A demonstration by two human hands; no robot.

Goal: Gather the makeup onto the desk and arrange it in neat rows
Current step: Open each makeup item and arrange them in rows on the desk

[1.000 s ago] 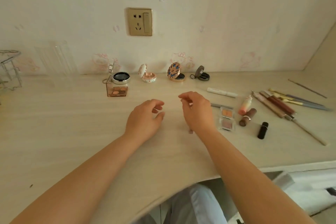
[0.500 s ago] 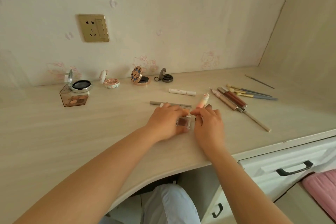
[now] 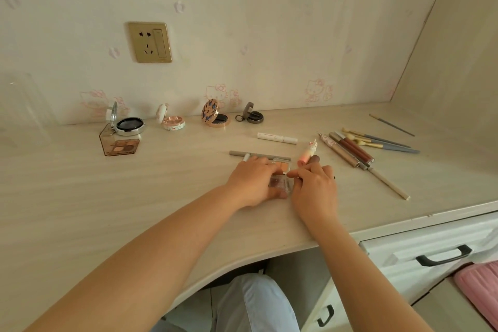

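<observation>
On the desk (image 3: 80,197), my left hand (image 3: 253,180) and my right hand (image 3: 315,191) meet around a small clear eyeshadow palette (image 3: 280,183). The left thumb and fingers grip its left side, and the right fingertips pinch its right edge. A second small palette with an orange pan (image 3: 283,166) lies just behind it. Beyond lie a grey pencil (image 3: 258,155), a white tube (image 3: 277,138) and a pink tube (image 3: 307,152). A brown lipstick (image 3: 315,159) pokes out behind my right hand. Several open compacts (image 3: 215,116) line the wall.
Pencils and lip pens (image 3: 350,148) and brushes (image 3: 385,143) lie in a row at the right, with a long white pencil (image 3: 388,182) and a thin brush (image 3: 392,124). A brown clear palette box (image 3: 120,144) sits at the left. White drawers (image 3: 443,256) stand below the desk's right edge.
Both hands moved right from the bare desk and closed around the small palette. My view turned right. In the last half second the hands barely moved.
</observation>
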